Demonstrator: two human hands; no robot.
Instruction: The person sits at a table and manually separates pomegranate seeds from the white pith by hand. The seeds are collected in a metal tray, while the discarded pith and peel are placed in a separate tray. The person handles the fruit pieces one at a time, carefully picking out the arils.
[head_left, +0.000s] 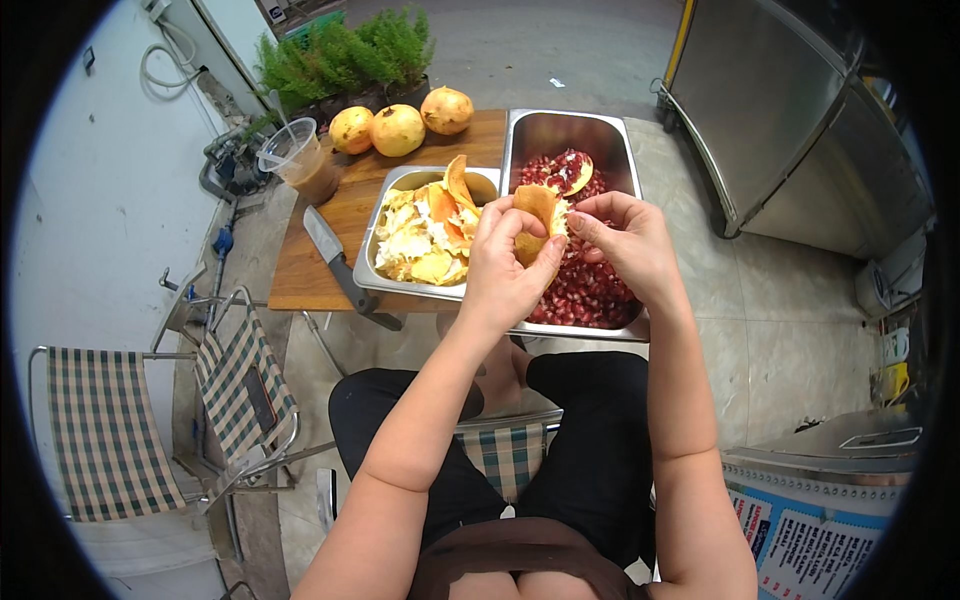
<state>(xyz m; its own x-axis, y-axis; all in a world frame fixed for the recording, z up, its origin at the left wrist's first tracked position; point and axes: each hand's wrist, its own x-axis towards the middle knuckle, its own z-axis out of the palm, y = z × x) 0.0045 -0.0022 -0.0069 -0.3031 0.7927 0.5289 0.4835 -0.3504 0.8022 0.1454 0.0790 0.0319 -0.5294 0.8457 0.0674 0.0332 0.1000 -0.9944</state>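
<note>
My left hand (510, 259) grips a curved piece of pomegranate rind (534, 206), its pale inner edge facing right. At that edge are the bent fingertips of my right hand (626, 240); whether they pinch a bit of it I cannot tell. Below both hands is a deep steel pan (571, 120) holding loose red pomegranate seeds (581, 296). A cut pomegranate chunk (566, 171), seeds still in it, lies on top of them. Just left, a smaller steel pan (364, 274) is heaped with yellow peel and white membrane (424, 232).
On the wooden table (296, 281), a knife (341, 262) lies with its black handle past the front edge. Behind it stands a plastic cup of brown drink (307, 169). Three whole pomegranates (397, 130) sit near green potted plants (345, 64). Checked folding chairs (244, 375) stand left, a steel cabinet (780, 120) right.
</note>
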